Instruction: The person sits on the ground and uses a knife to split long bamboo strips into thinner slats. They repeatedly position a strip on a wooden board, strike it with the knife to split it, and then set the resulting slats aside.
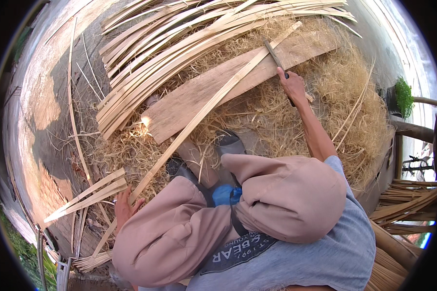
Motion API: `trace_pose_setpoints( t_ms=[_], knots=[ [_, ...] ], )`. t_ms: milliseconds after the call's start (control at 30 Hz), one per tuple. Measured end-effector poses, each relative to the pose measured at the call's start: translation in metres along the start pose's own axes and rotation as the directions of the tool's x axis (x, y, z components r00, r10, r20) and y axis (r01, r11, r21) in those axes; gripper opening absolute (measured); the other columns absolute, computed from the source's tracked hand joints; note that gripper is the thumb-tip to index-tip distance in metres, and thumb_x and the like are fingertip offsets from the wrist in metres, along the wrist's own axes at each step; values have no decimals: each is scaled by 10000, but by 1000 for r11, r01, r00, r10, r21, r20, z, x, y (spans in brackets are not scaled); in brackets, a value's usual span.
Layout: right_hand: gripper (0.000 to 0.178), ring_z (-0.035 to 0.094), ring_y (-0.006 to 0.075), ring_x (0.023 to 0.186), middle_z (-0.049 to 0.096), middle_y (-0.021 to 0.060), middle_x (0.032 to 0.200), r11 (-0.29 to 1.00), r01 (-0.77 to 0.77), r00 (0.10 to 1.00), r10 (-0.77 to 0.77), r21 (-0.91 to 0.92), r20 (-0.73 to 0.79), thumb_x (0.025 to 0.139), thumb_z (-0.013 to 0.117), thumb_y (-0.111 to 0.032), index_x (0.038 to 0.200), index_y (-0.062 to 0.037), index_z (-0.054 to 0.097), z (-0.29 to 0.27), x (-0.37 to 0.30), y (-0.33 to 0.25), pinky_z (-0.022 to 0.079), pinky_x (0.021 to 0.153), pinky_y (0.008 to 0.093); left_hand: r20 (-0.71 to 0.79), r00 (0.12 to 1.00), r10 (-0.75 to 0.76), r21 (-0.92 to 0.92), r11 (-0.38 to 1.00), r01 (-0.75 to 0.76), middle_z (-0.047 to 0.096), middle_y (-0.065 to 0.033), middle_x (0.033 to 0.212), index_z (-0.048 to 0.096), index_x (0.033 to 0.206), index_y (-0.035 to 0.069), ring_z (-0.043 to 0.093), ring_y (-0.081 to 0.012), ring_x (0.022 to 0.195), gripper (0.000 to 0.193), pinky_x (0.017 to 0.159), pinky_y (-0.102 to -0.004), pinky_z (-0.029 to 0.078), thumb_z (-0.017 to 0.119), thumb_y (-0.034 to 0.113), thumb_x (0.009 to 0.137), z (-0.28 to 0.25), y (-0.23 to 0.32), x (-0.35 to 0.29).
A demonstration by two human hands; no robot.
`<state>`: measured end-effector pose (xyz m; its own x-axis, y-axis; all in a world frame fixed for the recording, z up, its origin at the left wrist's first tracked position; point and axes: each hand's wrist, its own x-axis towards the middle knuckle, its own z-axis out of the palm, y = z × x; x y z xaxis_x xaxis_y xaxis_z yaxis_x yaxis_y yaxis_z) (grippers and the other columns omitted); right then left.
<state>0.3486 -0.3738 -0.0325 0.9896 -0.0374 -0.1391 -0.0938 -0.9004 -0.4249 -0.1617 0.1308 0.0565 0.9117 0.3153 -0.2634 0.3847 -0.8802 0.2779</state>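
right grip (293, 87): knife (276, 57) across strip (220, 95) | left grip (124, 208): same strip | plank (179, 112) underneath

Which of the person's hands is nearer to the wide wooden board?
Right. The right hand is close beside the board, holding a knife; the left hand is farther off, at lower left.

Board (194, 97): on the shavings (349, 92), ahead of the shoes (229, 144); aslant, near end left, far end right.
Strip (199, 117): across the board; near end at the left fingers (123, 199), far end past the board's far edge.
Knife (273, 52): in the right fingers (282, 74), crossing the strip above the board.
Stack (179, 54): behind the board.
Thin strip (71, 97): on the floor (39, 92), left of the stack.
Short strips (94, 195): just left of the left fingers.
Plant (404, 97): far right, beyond the shavings.
Sheaf (408, 201): lower right, nearer than the plant.
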Motion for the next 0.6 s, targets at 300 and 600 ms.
trace_pose_setpoints(
  t_ms=[300,600],
  knots=[
    [773,635,508,745,624,339,726,971,-33,997,16,238,73,1014,491,-623,724,81,623,31,-37,-21,488,741,549,-371,826,423,-238,817,-525,672,-129,1136,695,1230,70,645,-320,1027,358,886,-408,519,742,279,943,60,223,196],
    [761,631,484,712,619,325,713,978,26,998,-37,208,47,1014,508,-611,736,88,622,26,-73,-26,487,703,535,-509,775,374,-126,859,-497,685,-63,1091,724,1128,74,623,-281,1037,279,875,-434,474,763,219,893,112,288,277]
  ],
)
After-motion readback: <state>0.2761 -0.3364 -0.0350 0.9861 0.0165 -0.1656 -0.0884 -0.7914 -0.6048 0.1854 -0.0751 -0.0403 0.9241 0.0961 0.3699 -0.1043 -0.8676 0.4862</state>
